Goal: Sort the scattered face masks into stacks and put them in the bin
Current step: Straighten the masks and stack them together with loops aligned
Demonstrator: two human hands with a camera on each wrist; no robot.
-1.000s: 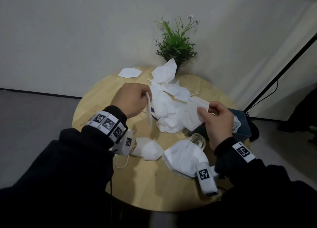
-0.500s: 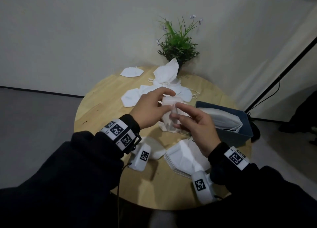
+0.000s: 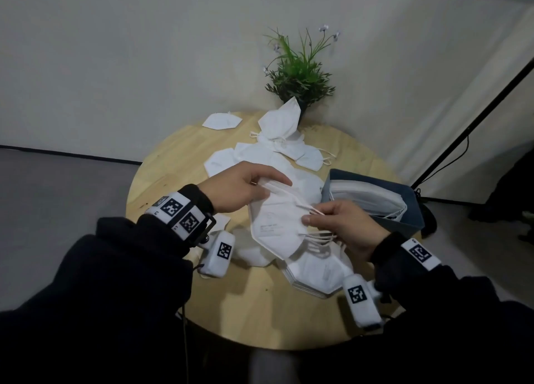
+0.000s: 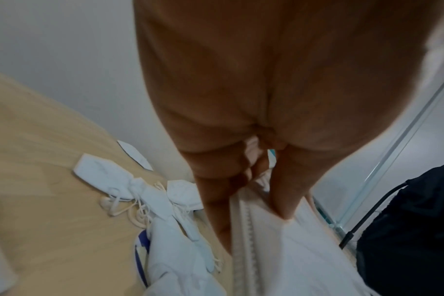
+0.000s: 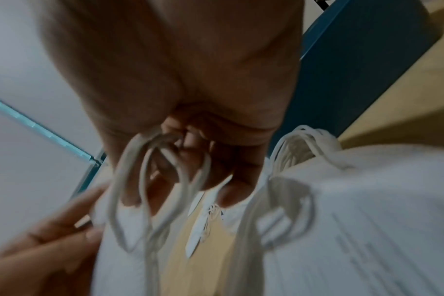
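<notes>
head view: folded white mask (image 3: 277,224) held flat above the near stack (image 3: 315,271), long axis toward the person; left hand (image 3: 239,190) pinches its far edge, right hand (image 3: 344,224) its ear loops (image 3: 307,208); bin (image 3: 375,207) nearer the right.

The face masks (image 3: 274,224) look like soft, matt white non-woven cloth, with thin cord-like ear loops (image 5: 150,180) and a crimped, ridged seam (image 4: 246,230). The tabletop (image 3: 179,152) is pale wood, smooth with visible grain. The bin (image 3: 404,224) looks like smooth, matt blue-grey plastic.
</notes>
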